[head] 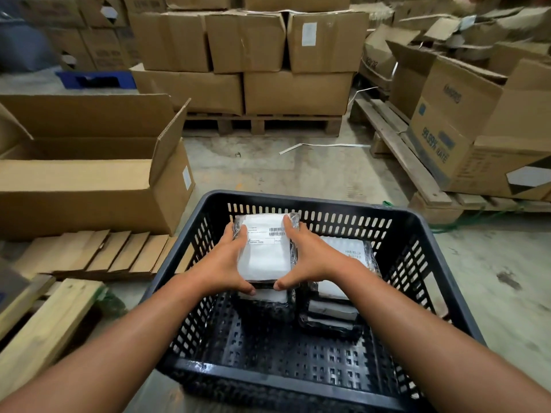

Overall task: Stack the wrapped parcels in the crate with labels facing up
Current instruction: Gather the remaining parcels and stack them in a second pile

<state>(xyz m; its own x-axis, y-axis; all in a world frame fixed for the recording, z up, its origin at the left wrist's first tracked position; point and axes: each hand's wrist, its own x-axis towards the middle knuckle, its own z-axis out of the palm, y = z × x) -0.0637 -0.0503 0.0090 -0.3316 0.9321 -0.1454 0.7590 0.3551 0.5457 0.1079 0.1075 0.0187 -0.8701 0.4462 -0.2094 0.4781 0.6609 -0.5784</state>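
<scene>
Two hands: left hand [222,260] and right hand [310,257] grasp one wrapped parcel [265,248] between fingers, label up.
Crate [417,234]: parcel held above a stack.

One head-worn view looks forward and down, close over the crate [301,201] on the floor

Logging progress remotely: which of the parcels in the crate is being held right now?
The parcel with the barcode label facing up, gripped by the left hand and right hand over the left stack. The right stack lies untouched.
</scene>
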